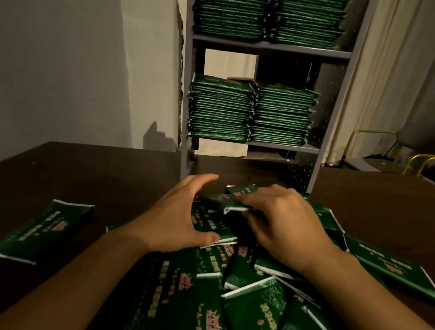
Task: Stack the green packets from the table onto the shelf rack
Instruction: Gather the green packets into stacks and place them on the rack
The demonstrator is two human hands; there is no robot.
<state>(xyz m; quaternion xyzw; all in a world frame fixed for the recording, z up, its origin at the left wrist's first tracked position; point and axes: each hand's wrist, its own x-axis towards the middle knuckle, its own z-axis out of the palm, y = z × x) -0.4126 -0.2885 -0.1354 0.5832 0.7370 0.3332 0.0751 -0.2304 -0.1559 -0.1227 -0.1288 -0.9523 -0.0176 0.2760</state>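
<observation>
Dark brown wood-grain table [42, 168] fills the lower view, its matte surface dim under low light. Nearest the camera, a loose heap of glossy green foil packets [246, 308] lies overlapping at all angles, each flat and oblong with silvery crimped ends and pink and yellow print. One single green packet [39, 232] lies apart on the left, well clear of the heap.

Above the heap, the left hand [175, 215] is spread wide, thumb resting on a packet edge and fingers arched, gripping nothing. The right hand [283, 224] curls its fingers around a held green packet [222, 202], pinching it just above the pile, between the two hands.

Beyond the hands, a grey metal shelf rack [331, 125] with perforated side panels stands on the table's far edge. Its middle shelf carries two neat side-by-side stacks of packets [251, 113], rippled edges facing out; the upper shelf holds two taller stacks [269, 9]. A pale curtain [385, 76] hangs to the right, with a brass-framed chair [408, 152] further back.
</observation>
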